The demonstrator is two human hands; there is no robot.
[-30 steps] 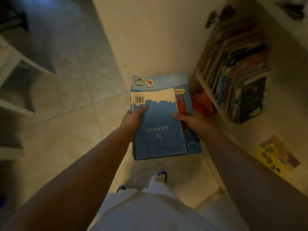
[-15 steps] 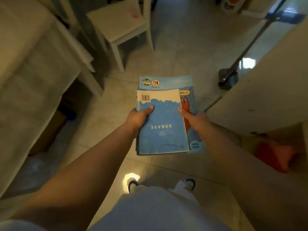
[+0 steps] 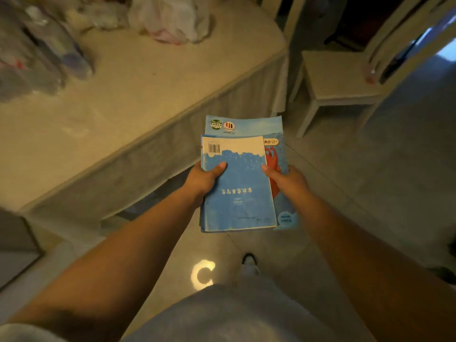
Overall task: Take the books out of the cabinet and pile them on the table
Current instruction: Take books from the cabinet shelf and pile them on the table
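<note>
While I stand on the tiled floor [image 3: 345, 198] beside the table [image 3: 103, 124], I hold a small stack of books [image 3: 243, 174] out in front of me, above the floor and just off the table's near edge, not yet on it. My left hand [image 3: 201, 180] grips the stack's left side, thumb [image 3: 218, 167] lying flat across the top cover and the other fingers hidden underneath. My right hand [image 3: 287, 180] grips the right side the same way, thumb on top near the top book's right edge, fingers curled below out of sight. The top book [image 3: 238, 191] is blue with a pale band and a barcode at its far end; its title reads upside down to me. Under it lies a larger blue book [image 3: 246, 125] that sticks out at the far end and along the right, showing two round badges and part of a red figure. More blue edges show beneath on the left, though I cannot tell how many. The table carries a pale cloth hanging over its side, with blurred plastic bags [image 3: 172, 18] and clutter at its far end. A pale chair [image 3: 340, 77] stands beyond the books to the right. One shoe [image 3: 249, 260] shows below.
</note>
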